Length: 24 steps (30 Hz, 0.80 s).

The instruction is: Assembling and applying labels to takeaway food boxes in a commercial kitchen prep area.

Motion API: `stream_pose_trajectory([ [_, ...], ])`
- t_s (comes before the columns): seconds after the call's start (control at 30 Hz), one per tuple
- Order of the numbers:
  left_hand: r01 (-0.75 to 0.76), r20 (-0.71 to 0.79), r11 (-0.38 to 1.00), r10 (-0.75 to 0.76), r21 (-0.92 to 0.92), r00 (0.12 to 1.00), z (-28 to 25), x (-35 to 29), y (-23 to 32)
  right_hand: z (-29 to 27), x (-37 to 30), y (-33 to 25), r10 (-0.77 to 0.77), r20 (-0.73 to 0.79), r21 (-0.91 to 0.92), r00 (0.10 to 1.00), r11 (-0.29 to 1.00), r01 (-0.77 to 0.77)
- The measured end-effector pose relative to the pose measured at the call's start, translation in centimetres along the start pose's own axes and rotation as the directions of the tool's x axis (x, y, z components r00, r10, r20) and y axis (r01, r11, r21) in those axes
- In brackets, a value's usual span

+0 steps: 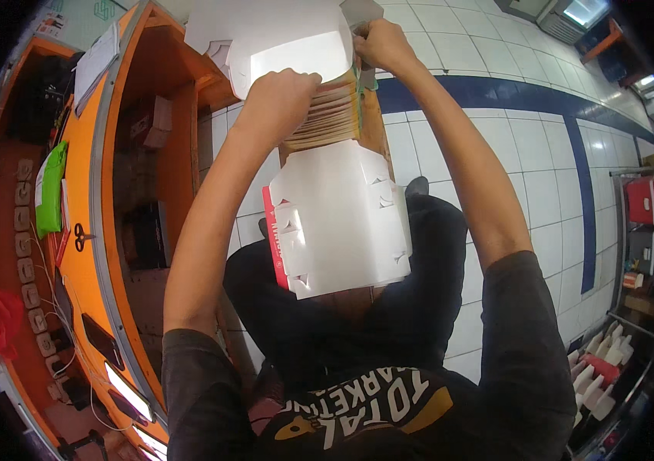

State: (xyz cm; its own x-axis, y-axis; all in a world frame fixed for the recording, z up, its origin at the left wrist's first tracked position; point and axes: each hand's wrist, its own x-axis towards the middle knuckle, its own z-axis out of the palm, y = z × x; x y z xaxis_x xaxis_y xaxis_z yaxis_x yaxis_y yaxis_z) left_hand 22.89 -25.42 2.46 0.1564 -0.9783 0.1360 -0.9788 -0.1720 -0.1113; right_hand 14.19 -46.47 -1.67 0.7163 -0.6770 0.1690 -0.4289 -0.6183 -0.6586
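A partly folded white paper food box (292, 58) is held up at the top of the view, its inside facing me. My left hand (281, 104) is closed on its near edge, fingers curled over the wall. At the box's right corner my right hand (386, 46) pinches a side flap; its fingertips are partly hidden. Beneath the box lies a stack of flat cardboard box blanks (332, 115), edges toward me. Closer to my lap rests another flat white box blank (346, 223) with slotted tabs and a red side panel.
Both stacks lie along a narrow wooden bench (375, 127) that I straddle. On the left stands an orange counter (85, 192) with scissors (79, 237) and a green packet (51, 188). A metal rack (638, 253) with several containers is at the right. White tiled floor (511, 154) surrounds the bench.
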Motion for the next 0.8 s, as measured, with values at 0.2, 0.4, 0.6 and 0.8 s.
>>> stream_pose_trajectory([
  [0.2,0.018,0.050,1.000,-0.016,-0.024,0.999,-0.1,0.5,-0.6,1.2,0.8,0.7,-0.046,-0.055,-0.021,0.997,0.999,0.045],
  [0.4,0.044,0.142,0.997,-0.035,-0.060,0.989,-1.5,0.0,-0.7,-0.1,0.2,-0.9,0.063,0.103,0.014,0.993,0.998,-0.065],
  [0.6,0.504,-0.310,0.859,-0.506,-0.092,0.805,-1.2,1.2,-5.9,-2.0,-0.7,-4.0,0.283,0.314,0.439,0.906,0.803,-0.403],
  [0.8,0.478,0.050,0.863,-0.491,0.160,0.870,11.5,1.7,-20.5,3.6,-1.2,-4.3,0.020,0.033,0.132,0.999,0.991,-0.024],
])
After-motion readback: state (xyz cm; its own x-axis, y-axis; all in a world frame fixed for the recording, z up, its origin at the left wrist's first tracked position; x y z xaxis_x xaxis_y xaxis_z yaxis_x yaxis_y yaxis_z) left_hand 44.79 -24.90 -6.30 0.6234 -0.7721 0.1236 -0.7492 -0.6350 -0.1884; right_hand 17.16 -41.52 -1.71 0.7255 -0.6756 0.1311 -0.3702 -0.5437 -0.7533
